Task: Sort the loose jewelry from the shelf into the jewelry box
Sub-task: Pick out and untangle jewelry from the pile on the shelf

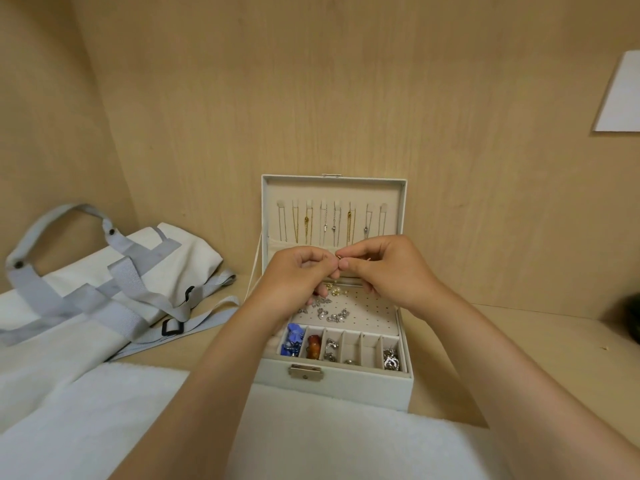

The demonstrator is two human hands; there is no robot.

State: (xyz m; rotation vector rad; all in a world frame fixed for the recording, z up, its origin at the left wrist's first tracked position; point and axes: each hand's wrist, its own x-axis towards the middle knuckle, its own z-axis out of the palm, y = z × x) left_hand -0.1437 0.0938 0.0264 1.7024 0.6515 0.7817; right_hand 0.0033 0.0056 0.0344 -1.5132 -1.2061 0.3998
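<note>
Head view, near edge first: what do we have?

— Closest to us, a white towel [311, 445] lies on the wooden shelf [485, 358], and both forearms reach over it.

— And just past the towel?

— We see the jewelry box [332, 386], white, lid up, with its metal latch [305, 372] facing us. In the front row of narrow compartments there is a blue piece [292, 341] at the far left. An amber piece [313, 346] sits in the next one, then silver earrings [331, 349], and a silver cluster [391, 358] lies at the far right. Behind that row is a perforated earring panel [367, 306] with pearl and silver studs [329, 311] on its left part.

— The hands?

— Above the panel, we find the left hand [298, 275] and the right hand [388, 271] meeting fingertip to fingertip, fingers curled. Between them they pinch a small gold piece [338, 258], held in the air over the back of the box. We cannot tell what kind of piece it is.

— Farther back?

— The open lid [398, 209] stands upright with thin necklaces [334, 223] hanging in a row. To the left lies a white tote bag [104, 271] with grey straps. A white sheet [620, 95] hangs on the wooden back wall at the right.
</note>
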